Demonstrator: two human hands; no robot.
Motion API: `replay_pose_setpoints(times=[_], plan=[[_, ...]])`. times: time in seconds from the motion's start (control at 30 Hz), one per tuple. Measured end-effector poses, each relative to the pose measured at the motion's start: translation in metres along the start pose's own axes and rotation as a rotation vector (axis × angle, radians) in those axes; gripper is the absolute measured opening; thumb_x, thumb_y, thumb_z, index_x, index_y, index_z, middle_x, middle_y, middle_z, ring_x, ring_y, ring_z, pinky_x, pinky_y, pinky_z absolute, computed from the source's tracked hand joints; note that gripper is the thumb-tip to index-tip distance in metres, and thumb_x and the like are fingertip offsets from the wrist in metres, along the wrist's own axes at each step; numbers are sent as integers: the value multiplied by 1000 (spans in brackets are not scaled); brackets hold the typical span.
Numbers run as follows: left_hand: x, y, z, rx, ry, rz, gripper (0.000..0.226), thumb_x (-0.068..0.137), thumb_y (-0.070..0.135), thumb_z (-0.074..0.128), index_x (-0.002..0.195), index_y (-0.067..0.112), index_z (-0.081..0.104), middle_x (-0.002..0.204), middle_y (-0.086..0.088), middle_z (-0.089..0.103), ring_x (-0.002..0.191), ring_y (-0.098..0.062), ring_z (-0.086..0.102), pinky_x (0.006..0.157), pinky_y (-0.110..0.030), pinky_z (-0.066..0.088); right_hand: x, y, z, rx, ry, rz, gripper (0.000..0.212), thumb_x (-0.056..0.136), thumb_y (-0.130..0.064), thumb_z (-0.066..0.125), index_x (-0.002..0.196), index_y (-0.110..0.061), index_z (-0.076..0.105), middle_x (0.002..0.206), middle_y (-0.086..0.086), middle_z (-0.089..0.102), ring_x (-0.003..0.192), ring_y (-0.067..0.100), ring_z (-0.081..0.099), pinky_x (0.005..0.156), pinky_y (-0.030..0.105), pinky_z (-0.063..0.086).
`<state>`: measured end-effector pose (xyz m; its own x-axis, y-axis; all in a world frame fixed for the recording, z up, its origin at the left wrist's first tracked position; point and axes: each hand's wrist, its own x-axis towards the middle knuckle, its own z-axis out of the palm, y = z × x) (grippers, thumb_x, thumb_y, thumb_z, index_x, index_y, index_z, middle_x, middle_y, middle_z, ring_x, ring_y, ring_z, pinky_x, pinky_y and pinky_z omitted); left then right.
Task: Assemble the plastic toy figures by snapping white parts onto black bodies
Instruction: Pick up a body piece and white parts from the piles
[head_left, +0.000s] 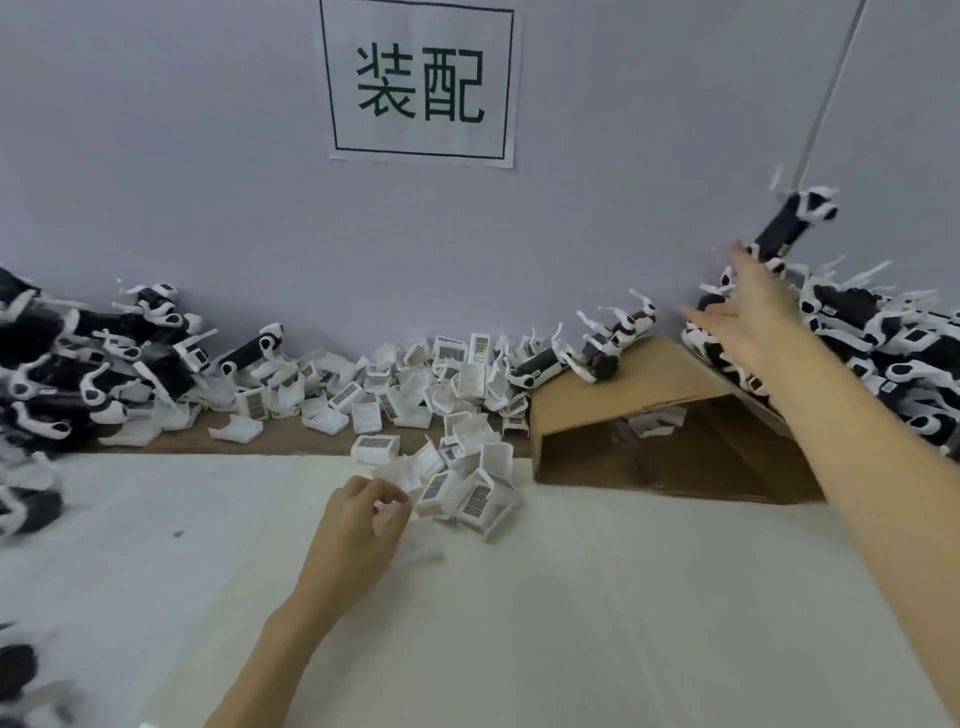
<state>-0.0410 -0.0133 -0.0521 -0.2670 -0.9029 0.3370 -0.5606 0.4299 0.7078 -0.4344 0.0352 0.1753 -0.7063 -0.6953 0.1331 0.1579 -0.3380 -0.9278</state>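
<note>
1. Worked at a white-covered counter (597, 597) set against a pale lilac wall (182, 182).
2. Nearest, at the left edge, blurred black-and-white pieces (21, 670) lay on the counter.
3. Left hand (358, 525) reached in from below, fingers (387, 501) curled and pinching a white part (395, 514) at the near edge of a small heap.
4. Small heap of white parts (467, 493) lay just beside that hand, several showing barcode labels.
5. Beyond, a wider spread of white parts (395, 384) ran along the brown strip at the foot of the wall.
6. Cardboard box (649, 415) lay tipped on its side to the right, its opening facing forward, with two figures (608, 348) resting on its top edge.
7. Left pile of figures (78, 364) was heaped against the wall, black bodies with white limbs.
8. Right hand (748, 317) stretched far out over the right pile of figures (883, 353), fingers spread and released, grasping nothing.
9. One figure (789, 223) hung in the air just past those fingertips, blurred, above the right pile.
10. Farthest, a paper sign (418, 83) with two printed characters was stuck on the wall.
</note>
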Motion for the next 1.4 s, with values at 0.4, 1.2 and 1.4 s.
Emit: replay_pose_setpoints(times=[0.4, 1.2, 1.4], plan=[[-10, 4, 6, 148, 13, 132, 22, 108, 24, 63, 115, 7, 76, 116, -6, 67, 114, -22, 55, 100, -31, 44, -193, 228, 47, -362, -470, -70, 24, 107, -5, 51, 103, -13, 73, 71, 12, 71, 55, 27, 62, 52, 30, 46], [83, -139, -174, 1165, 83, -787, 56, 103, 25, 64, 152, 5, 44, 155, -14, 22, 137, -46, 42, 92, -53, 59, -197, 252, 55, -570, -695, -294, 29, 107, -15, 50, 99, -39, 65, 63, -4, 65, 50, 11, 62, 53, 22, 45], [101, -113, -147, 1194, 197, -298, 47, 95, 8, 70, 140, 7, 55, 139, -16, 38, 118, -37, 55, 91, -41, 58, -196, 252, 53, -544, -677, -259, 34, 107, -14, 49, 98, -44, 64, 65, 2, 66, 48, 13, 59, 52, 26, 47]])
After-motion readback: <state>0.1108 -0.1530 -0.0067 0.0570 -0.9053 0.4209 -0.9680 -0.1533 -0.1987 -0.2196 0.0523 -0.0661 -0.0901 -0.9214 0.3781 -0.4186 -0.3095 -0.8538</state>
